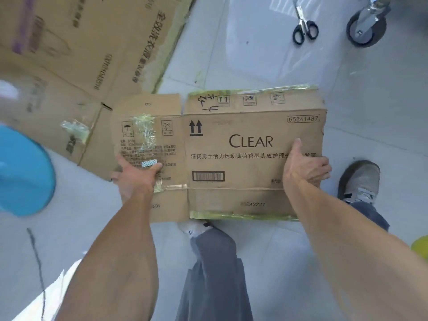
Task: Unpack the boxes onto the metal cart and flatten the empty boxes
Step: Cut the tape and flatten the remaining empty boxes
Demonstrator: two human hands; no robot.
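A flattened brown cardboard box (220,154) printed "CLEAR" hangs level above the floor, in front of my legs. My left hand (135,176) grips its left part, thumb on top near a patch of torn tape. My right hand (303,166) grips its right edge, thumb lying on the printed face and fingers curled round the side. Greenish tape runs along the box's far and near flaps. A larger flattened carton (76,54) lies on the floor at the upper left, partly under the held box.
Black-handled scissors (304,26) lie on the pale tiled floor at the top. A grey caster wheel (367,28) of a cart stands at the top right. A blue round object (20,172) is at the left edge, a yellow-green one (420,249) at the right edge.
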